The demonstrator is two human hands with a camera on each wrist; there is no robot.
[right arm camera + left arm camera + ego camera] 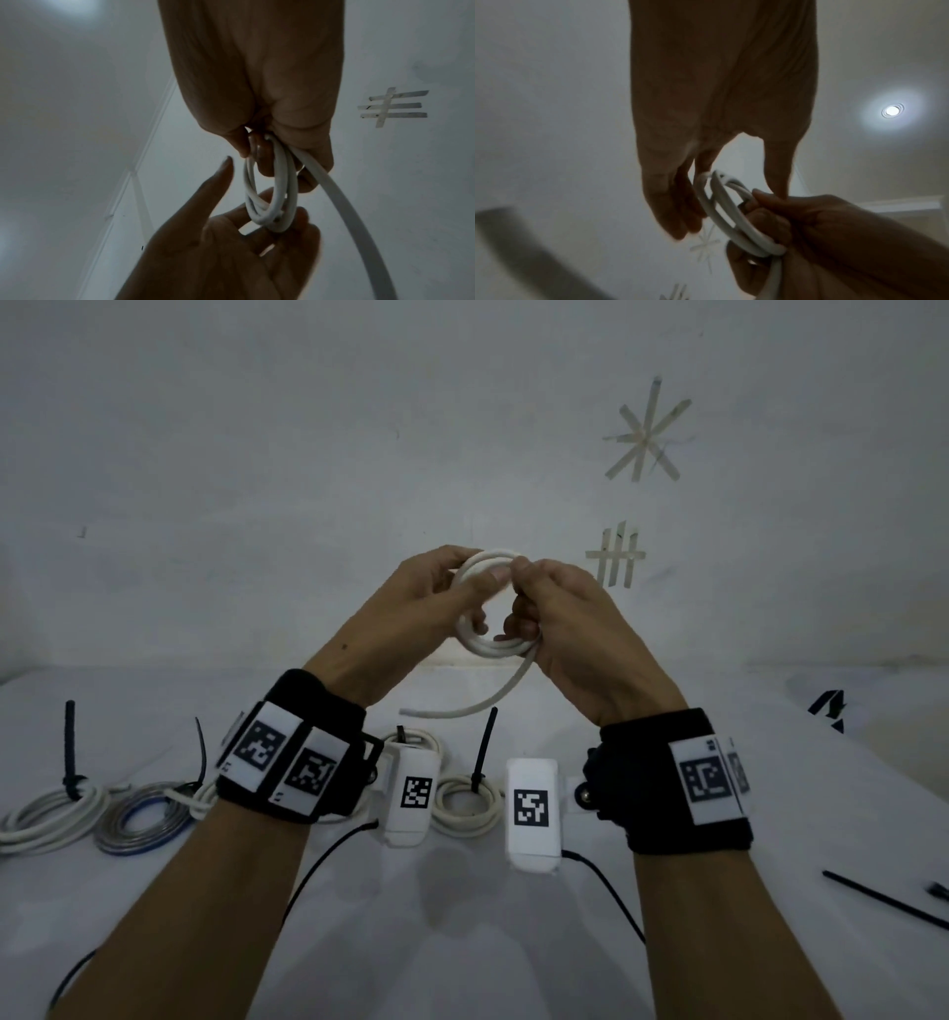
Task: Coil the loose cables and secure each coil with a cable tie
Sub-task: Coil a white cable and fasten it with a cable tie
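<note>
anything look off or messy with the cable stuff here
Nothing looks damaged. The white cable, held in both hands, is not fully wound: a loose tail hangs below the coil. A spare black cable tie lies alone at the table's right edge.

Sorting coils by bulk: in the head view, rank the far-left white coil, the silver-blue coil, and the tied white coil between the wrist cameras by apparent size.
1. Far-left white coil, though cut off by the frame edge.
2. Silver-blue coil.
3. Tied white coil between the wrist cameras; only slightly smaller.

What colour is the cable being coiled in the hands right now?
White. The cable held by both hands shows best in the head view.
</note>
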